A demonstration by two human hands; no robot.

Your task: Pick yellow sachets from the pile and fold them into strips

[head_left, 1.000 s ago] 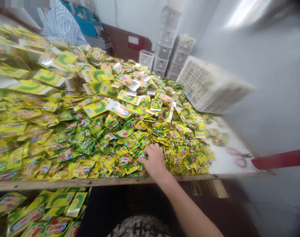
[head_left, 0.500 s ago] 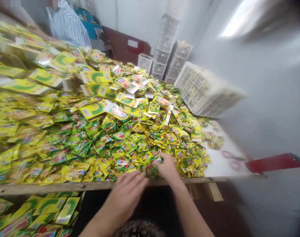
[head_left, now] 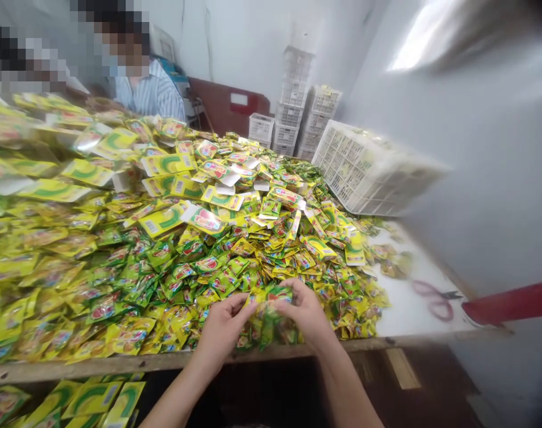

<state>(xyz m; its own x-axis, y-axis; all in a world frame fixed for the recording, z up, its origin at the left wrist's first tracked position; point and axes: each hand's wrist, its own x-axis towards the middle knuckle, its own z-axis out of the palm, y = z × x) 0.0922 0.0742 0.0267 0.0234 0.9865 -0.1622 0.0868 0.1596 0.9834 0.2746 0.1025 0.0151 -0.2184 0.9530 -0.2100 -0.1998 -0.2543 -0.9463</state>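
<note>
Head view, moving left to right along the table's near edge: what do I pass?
Along that edge: heaped sachets → left hand → bunch of sachets held between both hands → right hand → pink scissors on bare white tabletop → red flat thing, too blurred to name.

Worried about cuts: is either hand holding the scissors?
No: the scissors lie on the table, while the left hand and right hand hold sachets.

Bright, even daylight; wide-angle bending and motion blur smear the edges.
</note>
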